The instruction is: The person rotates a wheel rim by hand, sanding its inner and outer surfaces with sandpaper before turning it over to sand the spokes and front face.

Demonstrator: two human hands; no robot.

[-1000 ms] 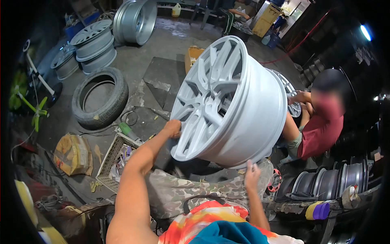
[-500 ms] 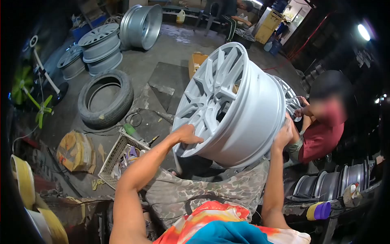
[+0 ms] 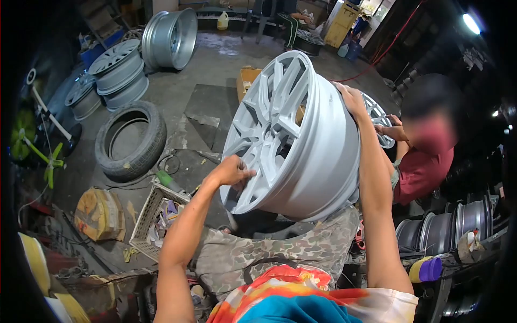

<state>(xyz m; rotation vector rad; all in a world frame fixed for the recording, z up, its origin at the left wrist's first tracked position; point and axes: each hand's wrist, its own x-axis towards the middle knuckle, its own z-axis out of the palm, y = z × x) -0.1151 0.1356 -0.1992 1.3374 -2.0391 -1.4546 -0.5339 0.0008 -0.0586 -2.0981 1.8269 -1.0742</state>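
Observation:
A large silver-grey wheel rim (image 3: 328, 140) stands tilted in front of me against my camouflage-covered lap, its spoked face turned left. At the lower left of that face is my left hand (image 3: 232, 171), fingers curled and pressed together against the spokes. Whatever those fingers may hold is hidden. My right hand (image 3: 351, 99) reaches up along the barrel and is closed over its upper back edge, fingertips partly out of sight.
A person in a red shirt (image 3: 425, 172) sits close on the right, hands at another spoked rim (image 3: 377, 116). To the left are a loose tyre (image 3: 132, 141), a crate (image 3: 142, 223) of small items and a green fan (image 3: 51, 161). Stacked rims (image 3: 121, 81) stand farther back.
My right hand has moved up from the lower back edge of the rim to its upper back edge. My left hand has shifted slightly on the spokes, its fingers more curled.

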